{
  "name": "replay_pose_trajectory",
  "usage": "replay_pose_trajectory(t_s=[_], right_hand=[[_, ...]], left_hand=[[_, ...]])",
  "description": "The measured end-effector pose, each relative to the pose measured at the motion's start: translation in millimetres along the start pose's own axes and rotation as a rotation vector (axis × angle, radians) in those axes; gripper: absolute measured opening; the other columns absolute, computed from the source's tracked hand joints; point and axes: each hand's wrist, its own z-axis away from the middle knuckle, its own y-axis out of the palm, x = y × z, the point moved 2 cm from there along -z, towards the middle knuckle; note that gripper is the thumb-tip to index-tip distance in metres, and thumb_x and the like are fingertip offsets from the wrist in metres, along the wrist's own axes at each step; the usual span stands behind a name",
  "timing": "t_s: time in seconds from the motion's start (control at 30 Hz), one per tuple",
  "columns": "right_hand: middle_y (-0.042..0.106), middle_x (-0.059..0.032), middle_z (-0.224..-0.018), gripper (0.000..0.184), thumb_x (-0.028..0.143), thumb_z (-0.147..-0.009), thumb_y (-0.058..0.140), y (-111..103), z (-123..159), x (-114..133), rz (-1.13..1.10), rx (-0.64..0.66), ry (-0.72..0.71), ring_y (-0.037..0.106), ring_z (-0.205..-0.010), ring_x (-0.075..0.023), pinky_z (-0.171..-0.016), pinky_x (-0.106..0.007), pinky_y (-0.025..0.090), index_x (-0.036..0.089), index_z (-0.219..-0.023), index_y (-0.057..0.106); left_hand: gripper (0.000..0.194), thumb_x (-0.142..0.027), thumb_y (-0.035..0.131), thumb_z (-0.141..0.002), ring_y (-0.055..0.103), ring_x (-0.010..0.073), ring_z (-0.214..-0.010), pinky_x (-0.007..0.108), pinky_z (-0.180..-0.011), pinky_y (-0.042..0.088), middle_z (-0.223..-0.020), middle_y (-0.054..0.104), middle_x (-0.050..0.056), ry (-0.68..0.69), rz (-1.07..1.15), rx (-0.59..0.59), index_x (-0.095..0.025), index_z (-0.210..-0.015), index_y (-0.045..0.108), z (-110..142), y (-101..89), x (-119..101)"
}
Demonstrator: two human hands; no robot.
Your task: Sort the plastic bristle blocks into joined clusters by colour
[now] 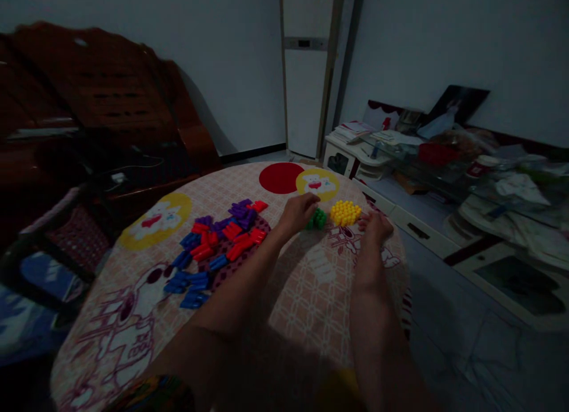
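Observation:
My left hand (299, 213) rests on the round table (320, 293), fingers curled around a green block cluster (317, 218). To its right lies a flat cluster of yellow blocks (345, 212). My right hand (376, 227) lies on the cloth just right of the yellow blocks, near the table's edge, fingers bent and holding nothing that I can see. Left of my left arm a loose heap of red (242, 242), blue (189, 280) and purple blocks (240, 211) is spread over the cartoon-print tablecloth.
A dark wooden sofa (102, 104) and a chair (62, 240) stand to the left. A white cabinet (306, 74) rises behind the table. A low white unit (355, 157) and a glass table with clutter (466, 163) fill the right. The room is dim.

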Motion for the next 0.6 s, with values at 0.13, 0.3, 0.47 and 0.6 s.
replay_pose_trajectory(t_s=[0.13,0.3,0.47,0.6], right_hand=[[0.059,0.0043,-0.051,0.019,0.032,-0.084,0.049,-0.2,11.7,5.5,-0.046,-0.126,-0.025,0.055,-0.038,-0.0113,-0.033,-0.018,0.040,0.019,-0.073,0.058],[0.056,0.0049,-0.047,0.021,0.030,-0.085,0.048,-1.7,28.4,13.9,-0.048,-0.115,0.032,0.052,-0.034,-0.0110,-0.031,-0.018,0.037,0.019,-0.068,0.055],[0.057,0.0041,-0.046,0.024,0.039,-0.081,0.058,3.0,84.6,16.7,-0.007,0.106,0.095,0.051,-0.032,-0.0113,-0.030,-0.018,0.034,0.020,-0.066,0.054],[0.062,0.0006,-0.050,0.028,0.045,-0.075,0.066,17.3,151.9,9.1,0.062,0.471,0.087,0.054,-0.035,-0.0117,-0.031,-0.018,0.036,0.018,-0.071,0.060]], left_hand=[[0.027,-0.024,0.054,-0.090,0.071,0.0183,-0.082,0.028,-0.080,0.054,-0.090,0.078,0.005,-0.143,0.155,0.150,-0.017,-0.106,0.074,80.7,-2.5,19.3],[0.025,-0.019,0.054,-0.084,0.071,0.0185,-0.080,0.026,-0.074,0.053,-0.087,0.078,0.004,-0.266,0.255,0.177,-0.017,-0.096,0.076,127.0,0.3,25.9],[0.027,-0.022,0.057,-0.084,0.072,0.0207,-0.087,0.029,-0.078,0.054,-0.092,0.079,0.006,-0.245,0.303,0.157,-0.016,-0.100,0.078,139.2,2.1,26.3],[0.029,-0.019,0.056,-0.083,0.071,0.0209,-0.086,0.031,-0.082,0.054,-0.095,0.079,0.007,-0.180,0.300,0.117,-0.016,-0.103,0.077,143.2,5.6,30.8]])
